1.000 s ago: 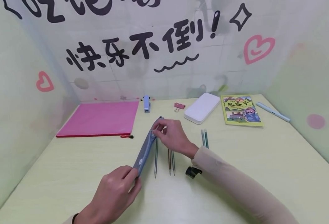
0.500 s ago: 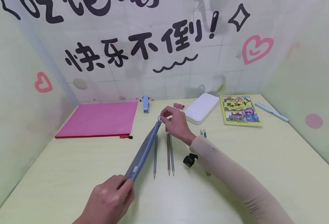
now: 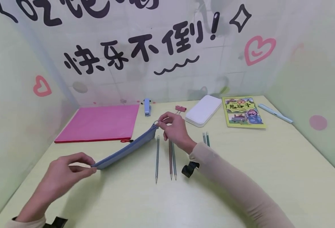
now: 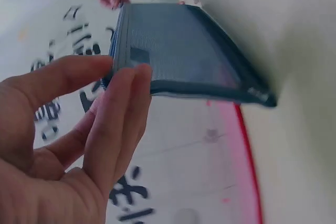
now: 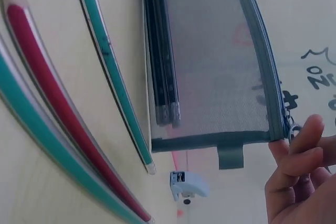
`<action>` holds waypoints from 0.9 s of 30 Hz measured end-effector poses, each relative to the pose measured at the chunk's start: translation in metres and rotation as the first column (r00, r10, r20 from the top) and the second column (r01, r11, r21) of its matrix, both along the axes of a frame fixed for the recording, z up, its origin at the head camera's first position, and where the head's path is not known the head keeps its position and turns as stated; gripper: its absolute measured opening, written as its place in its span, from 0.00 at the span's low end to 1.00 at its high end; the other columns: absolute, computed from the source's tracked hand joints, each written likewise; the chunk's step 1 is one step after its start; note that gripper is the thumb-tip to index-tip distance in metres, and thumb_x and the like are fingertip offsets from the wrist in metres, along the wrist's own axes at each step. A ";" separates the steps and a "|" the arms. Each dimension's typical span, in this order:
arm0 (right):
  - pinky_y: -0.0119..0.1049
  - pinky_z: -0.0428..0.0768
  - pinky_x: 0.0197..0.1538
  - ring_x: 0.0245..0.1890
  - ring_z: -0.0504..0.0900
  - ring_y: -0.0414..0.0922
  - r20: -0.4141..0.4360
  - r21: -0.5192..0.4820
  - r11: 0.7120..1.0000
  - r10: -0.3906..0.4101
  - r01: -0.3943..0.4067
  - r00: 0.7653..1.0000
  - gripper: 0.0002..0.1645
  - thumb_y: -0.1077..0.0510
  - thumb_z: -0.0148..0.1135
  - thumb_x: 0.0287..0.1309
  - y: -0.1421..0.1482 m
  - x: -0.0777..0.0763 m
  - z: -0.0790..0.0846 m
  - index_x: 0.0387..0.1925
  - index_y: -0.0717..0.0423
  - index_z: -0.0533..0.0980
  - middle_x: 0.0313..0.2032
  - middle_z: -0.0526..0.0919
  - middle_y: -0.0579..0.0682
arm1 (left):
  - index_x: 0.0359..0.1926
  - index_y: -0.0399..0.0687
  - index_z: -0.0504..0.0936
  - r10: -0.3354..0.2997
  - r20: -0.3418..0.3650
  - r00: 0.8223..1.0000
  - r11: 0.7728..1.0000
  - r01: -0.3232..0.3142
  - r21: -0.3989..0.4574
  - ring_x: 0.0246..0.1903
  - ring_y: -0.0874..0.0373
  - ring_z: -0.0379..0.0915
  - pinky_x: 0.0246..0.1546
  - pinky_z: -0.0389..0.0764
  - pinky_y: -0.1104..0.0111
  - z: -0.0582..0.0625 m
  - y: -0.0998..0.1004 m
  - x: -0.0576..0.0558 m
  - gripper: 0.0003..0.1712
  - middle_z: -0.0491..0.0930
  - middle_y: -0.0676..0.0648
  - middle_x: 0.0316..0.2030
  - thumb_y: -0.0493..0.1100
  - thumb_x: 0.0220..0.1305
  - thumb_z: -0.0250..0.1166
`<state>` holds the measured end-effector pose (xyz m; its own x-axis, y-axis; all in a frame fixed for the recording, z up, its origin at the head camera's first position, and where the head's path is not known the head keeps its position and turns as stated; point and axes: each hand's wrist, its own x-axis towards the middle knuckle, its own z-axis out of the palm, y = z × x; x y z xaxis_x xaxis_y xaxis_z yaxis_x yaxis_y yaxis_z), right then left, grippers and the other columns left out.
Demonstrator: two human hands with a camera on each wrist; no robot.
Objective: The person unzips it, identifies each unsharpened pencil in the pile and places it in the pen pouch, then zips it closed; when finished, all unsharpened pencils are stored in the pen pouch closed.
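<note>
A blue mesh zip pouch (image 3: 127, 153) hangs stretched between both hands above the table, its right end higher. My left hand (image 3: 57, 177) pinches its left corner between thumb and fingers. At the opposite end my right hand (image 3: 176, 129) pinches the zipper's metal ring (image 5: 295, 129). Through the mesh in the right wrist view, dark pencils (image 5: 164, 66) lie inside along the pouch's lower edge. On the table beside the pouch lie a single green pencil (image 3: 157, 161), then a red pencil (image 3: 171, 164) and another green pencil (image 3: 174, 164) close together.
More pencils (image 3: 206, 139) lie partly hidden beneath the right forearm. Along the back are a pink folder (image 3: 99, 123), blue stapler (image 3: 147, 107), binder clip (image 3: 180, 109), white case (image 3: 203, 110), yellow book (image 3: 243, 112) and light-blue pen (image 3: 275, 113). Walls enclose three sides.
My left hand has shifted left and forward to the pouch's corner, swinging the pouch from steep to nearly crosswise. My right hand has gone from along the zipper to the ring at its end.
</note>
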<state>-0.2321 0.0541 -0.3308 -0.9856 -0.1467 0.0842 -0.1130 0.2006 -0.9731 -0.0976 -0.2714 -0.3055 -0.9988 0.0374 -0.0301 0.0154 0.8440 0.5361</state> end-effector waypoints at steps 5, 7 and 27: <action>0.29 0.69 0.18 0.11 0.72 0.41 -0.003 0.011 0.999 0.031 -0.031 1.000 0.04 0.61 0.65 0.65 -0.005 0.016 0.002 0.40 0.55 0.79 0.41 0.88 0.54 | 0.52 0.47 0.84 0.088 0.186 0.979 0.970 -0.127 0.209 0.41 0.73 0.86 0.46 0.70 0.77 -0.007 -0.033 -0.014 0.26 0.91 0.57 0.38 0.61 0.68 0.62; 0.29 0.70 0.18 0.11 0.73 0.42 -0.007 0.041 0.997 0.063 -0.062 0.998 0.04 0.61 0.65 0.65 -0.007 0.024 0.003 0.40 0.55 0.80 0.41 0.88 0.54 | 0.51 0.46 0.86 0.111 0.182 0.977 0.971 -0.145 0.189 0.39 0.77 0.83 0.46 0.69 0.74 -0.011 -0.042 -0.020 0.26 0.91 0.58 0.35 0.61 0.67 0.63; 0.25 0.77 0.31 0.26 0.76 0.33 0.054 0.613 0.646 0.540 -0.455 0.840 0.09 0.61 0.67 0.61 -0.017 0.062 -0.017 0.25 0.48 0.80 0.27 0.82 0.39 | 0.36 0.41 0.84 -0.016 0.133 0.991 0.957 0.054 -0.284 0.29 0.56 0.78 0.27 0.72 0.65 -0.038 -0.049 -0.064 0.11 0.86 0.48 0.30 0.38 0.50 0.73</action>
<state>-0.1703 0.0367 -0.3481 -0.7361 -0.6725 -0.0771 -0.4739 0.5934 -0.6506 -0.1614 -0.3201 -0.3439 -0.9842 0.0434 -0.1719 -0.0049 0.9625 0.2712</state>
